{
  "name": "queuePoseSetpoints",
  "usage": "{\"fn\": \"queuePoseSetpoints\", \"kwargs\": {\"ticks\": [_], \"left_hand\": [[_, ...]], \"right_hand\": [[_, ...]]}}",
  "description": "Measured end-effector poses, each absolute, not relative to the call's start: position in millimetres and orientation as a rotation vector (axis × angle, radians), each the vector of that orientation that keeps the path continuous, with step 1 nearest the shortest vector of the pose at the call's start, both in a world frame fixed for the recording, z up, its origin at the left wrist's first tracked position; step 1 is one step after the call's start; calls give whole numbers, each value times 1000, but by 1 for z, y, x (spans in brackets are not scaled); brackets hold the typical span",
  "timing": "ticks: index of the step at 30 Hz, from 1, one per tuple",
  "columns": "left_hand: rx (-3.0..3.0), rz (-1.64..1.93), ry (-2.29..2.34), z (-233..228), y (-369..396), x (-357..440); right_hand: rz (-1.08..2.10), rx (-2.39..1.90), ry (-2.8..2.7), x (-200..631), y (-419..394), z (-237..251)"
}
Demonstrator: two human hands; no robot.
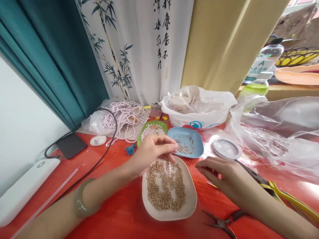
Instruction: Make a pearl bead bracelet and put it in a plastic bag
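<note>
My left hand (pixel 154 149) hovers over the far edge of a cream dish (pixel 149 204) filled with small gold beads (pixel 165 187), its fingertips pinched together as if on a thin clear thread that I can barely make out. My right hand (pixel 221 176) rests on the red table just right of the dish, fingers curled and pinched toward the left hand. A green bangle (pixel 81 199) sits on my left wrist. A thin clear line seems to run between both hands.
Behind the dish are a blue plate (pixel 193 134) of tiny parts and a green plate (pixel 142 136) of pearls. Pearl strands (pixel 124 118) lie at back left, a white bag (pixel 196 106) at back, a round lid (pixel 225 148), yellow-handled pliers (pixel 286 196), dark pliers (pixel 221 224), a phone (pixel 71 145).
</note>
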State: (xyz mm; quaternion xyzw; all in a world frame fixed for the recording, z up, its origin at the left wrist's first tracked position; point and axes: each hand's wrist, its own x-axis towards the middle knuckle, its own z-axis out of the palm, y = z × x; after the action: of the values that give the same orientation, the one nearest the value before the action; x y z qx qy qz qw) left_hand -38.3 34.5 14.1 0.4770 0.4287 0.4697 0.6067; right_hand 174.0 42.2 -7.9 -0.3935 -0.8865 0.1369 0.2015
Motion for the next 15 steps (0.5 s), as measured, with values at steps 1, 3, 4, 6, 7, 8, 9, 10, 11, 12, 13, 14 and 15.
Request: {"fn": "queuePoseSetpoints", "kwargs": {"ticks": [1,3,4,6,7,8,9,10,11,12,13,14,15], "left_hand": [[1068,1061,989,10,34,-39],[998,1007,1005,3,33,-39],[968,983,1015,-1,33,-39],[939,949,1028,-8,32,-39],[936,938,1032,-11,32,-39],[938,930,1035,-14,32,-38],[939,920,1038,-16,32,-38],[937,908,1043,-18,32,-37],[934,889,1050,-20,32,-37],[931,865,1058,-21,32,-36],[927,841,1071,-22,32,-34],[922,821,1087,-24,32,-33],[919,806,1102,-25,32,-32]], "right_hand": [[404,-1137,-2534,179,43,-15],[435,-1167,-2593,187,43,-27],[442,-1174,-2605,189,44,-30],[435,-1182,-2601,190,47,-29],[422,-1188,-2597,190,50,-26],[405,-1196,-2597,188,54,-21],[387,-1205,-2604,186,58,-16],[376,-1212,-2619,183,63,-10],[368,-1215,-2629,180,69,-5],[369,-1223,-2616,176,76,-1],[376,-1228,-2592,171,84,2],[388,-1229,-2564,166,92,3],[397,-1215,-2555,161,100,3]]}}
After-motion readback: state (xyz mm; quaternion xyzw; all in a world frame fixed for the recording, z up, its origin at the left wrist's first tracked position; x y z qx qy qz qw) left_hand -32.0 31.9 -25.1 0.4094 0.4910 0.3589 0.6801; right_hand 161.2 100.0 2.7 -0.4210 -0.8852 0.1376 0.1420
